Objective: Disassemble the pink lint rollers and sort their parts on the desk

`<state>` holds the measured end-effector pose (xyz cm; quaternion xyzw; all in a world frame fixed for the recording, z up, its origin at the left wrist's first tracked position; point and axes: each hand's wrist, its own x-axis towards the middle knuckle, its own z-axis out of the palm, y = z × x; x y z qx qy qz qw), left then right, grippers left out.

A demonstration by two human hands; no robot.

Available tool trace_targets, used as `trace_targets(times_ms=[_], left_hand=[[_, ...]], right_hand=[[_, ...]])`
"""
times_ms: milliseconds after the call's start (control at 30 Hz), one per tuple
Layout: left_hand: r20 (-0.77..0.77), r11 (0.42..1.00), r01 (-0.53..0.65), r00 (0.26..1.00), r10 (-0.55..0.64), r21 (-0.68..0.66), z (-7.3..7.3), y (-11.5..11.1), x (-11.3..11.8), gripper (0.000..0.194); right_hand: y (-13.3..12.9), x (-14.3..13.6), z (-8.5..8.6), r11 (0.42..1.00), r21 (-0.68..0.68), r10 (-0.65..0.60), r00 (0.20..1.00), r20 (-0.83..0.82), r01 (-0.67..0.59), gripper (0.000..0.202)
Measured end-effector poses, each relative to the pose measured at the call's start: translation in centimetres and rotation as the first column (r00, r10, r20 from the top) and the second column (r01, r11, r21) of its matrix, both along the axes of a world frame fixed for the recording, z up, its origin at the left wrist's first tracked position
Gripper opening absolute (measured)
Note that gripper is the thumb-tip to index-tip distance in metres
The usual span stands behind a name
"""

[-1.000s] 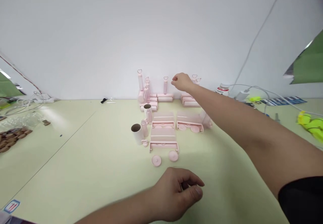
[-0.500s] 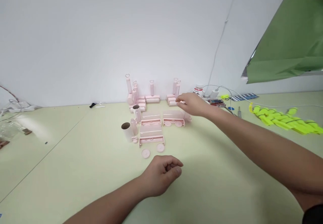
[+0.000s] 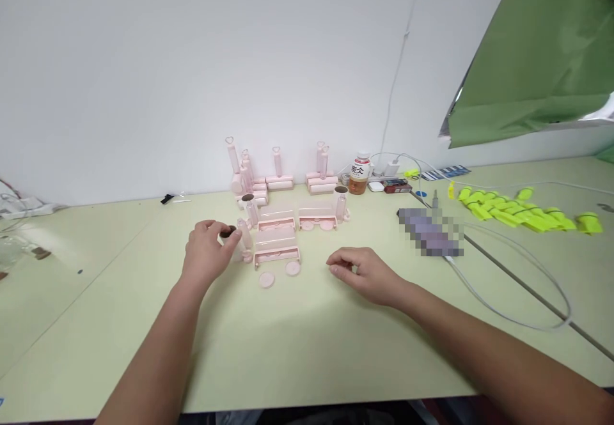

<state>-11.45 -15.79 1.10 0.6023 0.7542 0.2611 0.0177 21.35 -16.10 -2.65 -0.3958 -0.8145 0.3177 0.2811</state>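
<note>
At the left of the pink parts, my left hand has its thumb and fingers round the top of a white paper roll with a brown core, which stands on the table; my palm partly hides it. Beside that roll stands a pale pink handle. Right of it lie an open pink case with a clear cover and two round pink caps, one of them a disc nearest me. My right hand hovers over or rests on the table, loosely curled with a gap behind the thumb, holding nothing visible.
Two more pink cases lie behind, with white rolls standing near them. Pink lint rollers line the wall. Farther right are a drink bottle, a blurred phone on a white cable, and neon yellow pieces.
My left hand has moved forward and left onto the white roll. My right hand has drawn back toward me from the rear rollers. The view has shifted, and the phone now shows.
</note>
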Motion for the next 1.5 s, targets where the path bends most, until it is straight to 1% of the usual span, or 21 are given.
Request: trace_targets(times_ms=[100, 200, 300, 367, 400, 433, 500, 533, 567, 600, 667, 700, 733, 767, 833, 867, 933, 1033, 1133, 1333, 1500], left_hand=[[0.046, 0.99, 0.025, 0.999, -0.018, -0.139, -0.2, 0.2, -0.5, 0.043], [0.098, 0.982, -0.031, 0.994, 0.05, -0.186, 0.7, -0.2, -1.1, 0.04], [0.229, 0.991, -0.123, 0.964, 0.134, -0.061, 2.1, -1.0, -1.1, 0.036], [0.421, 0.992, -0.111, 0.904, 0.073, 0.066, 2.8, -1.6, 0.1, 0.035], [0.529, 0.991, -0.061, 0.849, -0.013, 0.121, 2.8, -2.0, 1.2, 0.036], [0.63, 0.987, 0.019, 0.768, -0.117, 0.16, 2.8, -2.3, 2.5, 0.037], [0.78, 0.959, 0.244, 0.57, -0.26, 0.141, 2.2, -3.1, 5.9, 0.044], [0.828, 0.927, 0.362, 0.487, -0.279, 0.099, 1.7, -3.4, 7.6, 0.047], [0.858, 0.883, 0.465, 0.428, -0.283, 0.059, 1.2, -3.7, 9.3, 0.048], [0.873, 0.832, 0.554, 0.389, -0.295, 0.035, 0.8, -3.9, 10.7, 0.049], [0.871, 0.72, 0.694, 0.354, -0.34, -0.001, 0.0, -4.1, 12.6, 0.05], [0.842, 0.685, 0.728, 0.38, -0.383, -0.017, -0.3, -4.0, 12.9, 0.051], [0.785, 0.677, 0.735, 0.436, -0.441, -0.028, -0.6, -3.9, 12.9, 0.051], [0.693, 0.696, 0.717, 0.519, -0.501, -0.035, -0.8, -3.6, 12.6, 0.05], [0.421, 0.763, 0.645, 0.704, -0.572, -0.041, -1.3, -3.1, 11.4, 0.042], [0.284, 0.791, 0.609, 0.77, -0.571, -0.058, -1.5, -2.8, 10.8, 0.038], [0.081, 0.821, 0.55, 0.835, -0.544, -0.154, -2.0, -2.5, 9.7, 0.032], [-0.097, 0.836, 0.45, 0.861, -0.5, -0.315, -2.6, -2.5, 9.3, 0.025], [-0.196, 0.827, 0.405, 0.841, -0.504, -0.39, -3.0, -2.8, 9.9, 0.022], [-0.16, 0.783, 0.494, 0.798, -0.581, -0.379, -3.0, -3.2, 10.3, 0.024], [-0.117, 0.724, 0.541, 0.761, -0.638, -0.429, -2.5, -3.6, 10.1, 0.021]], right_hand=[[0.5, -0.2, -0.4, 0.997, -0.076, 0.004, 0.999, -0.036, -0.007, 0.017], [0.5, -0.3, -0.7, 0.993, -0.113, 0.031, 0.998, -0.048, -0.036, 0.015], [0.7, -0.1, -1.0, 0.99, -0.138, 0.006, 0.996, -0.086, -0.018, 0.016], [0.8, 0.0, -1.2, 0.987, -0.162, -0.013, 0.99, -0.137, -0.009, 0.021], [0.8, 0.0, -1.3, 0.985, -0.171, -0.005, 0.986, -0.166, -0.024, 0.027], [0.8, -0.1, -1.4, 0.982, -0.183, 0.018, 0.981, -0.195, -0.054, 0.038], [0.4, -0.3, -1.6, 0.969, -0.207, 0.079, 0.964, -0.254, -0.134, 0.069], [0.2, -0.4, -1.7, 0.964, -0.21, 0.099, 0.954, -0.284, -0.163, 0.082], [-0.1, -0.5, -1.7, 0.964, -0.198, 0.108, 0.943, -0.316, -0.177, 0.09], [-0.4, -0.6, -1.7, 0.971, -0.162, 0.113, 0.93, -0.351, -0.179, 0.091], [-0.8, -0.6, -1.6, 0.987, -0.036, 0.126, 0.902, -0.413, -0.155, 0.079], [-0.9, -0.5, -1.5, 0.99, 0.034, 0.135, 0.889, -0.437, -0.133, 0.071], [-0.8, -0.4, -1.4, 0.991, 0.089, 0.133, 0.88, -0.456, -0.104, 0.063], [-0.8, -0.2, -1.3, 0.992, 0.113, 0.11, 0.875, -0.472, -0.064, 0.056], [-0.4, 0.1, -0.9, 0.996, 0.071, -0.012, 0.873, -0.488, 0.054, 0.048], [-0.3, 0.3, -0.8, 0.993, 0.024, -0.086, 0.871, -0.484, 0.111, 0.045], [0.1, 0.5, -0.5, 0.979, -0.072, -0.201, 0.872, -0.446, 0.189, 0.039], [0.3, 0.4, -0.4, 0.961, -0.147, -0.275, 0.88, -0.387, 0.235, 0.034], [0.3, 0.1, -0.5, 0.959, -0.181, -0.271, 0.896, -0.351, 0.219, 0.033], [0.1, -0.1, -0.9, 0.978, -0.181, -0.15, 0.947, -0.285, 0.101, 0.027], [-0.1, -0.2, -0.8, 0.982, -0.181, -0.087, 0.976, -0.199, 0.051, 0.024]])
